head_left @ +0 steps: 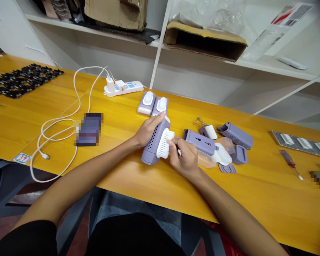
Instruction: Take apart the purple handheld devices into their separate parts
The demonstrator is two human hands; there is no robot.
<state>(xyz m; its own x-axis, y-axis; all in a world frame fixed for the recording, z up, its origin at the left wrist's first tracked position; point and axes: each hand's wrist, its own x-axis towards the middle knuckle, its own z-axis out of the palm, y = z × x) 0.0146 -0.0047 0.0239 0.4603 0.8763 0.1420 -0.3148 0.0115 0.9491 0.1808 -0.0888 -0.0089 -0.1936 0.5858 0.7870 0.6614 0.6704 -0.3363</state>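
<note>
My left hand [147, 131] is wrapped round a purple device with a white bristle brush [152, 148], held tilted above the table's front part. The bristles face right, toward my right hand [185, 156], whose fingers are pinched together at the bristles' edge. Whether something small sits in that pinch is hidden. Just beyond the left hand stand two purple units with white tops [146, 102]. Right of my right hand lie purple housing parts: a slotted panel [200, 141], a perforated shell [236, 135] and a small frame [240, 154], with a white brush piece [225, 152] among them.
A white power strip [124, 88] with chargers and a looping white cable [44, 131] lies left, near a blurred phone [89, 129]. At right are a screwdriver [290, 163] and a metal strip with white pieces [304, 143]. Black parts [21, 80] cover the far left; shelves stand behind.
</note>
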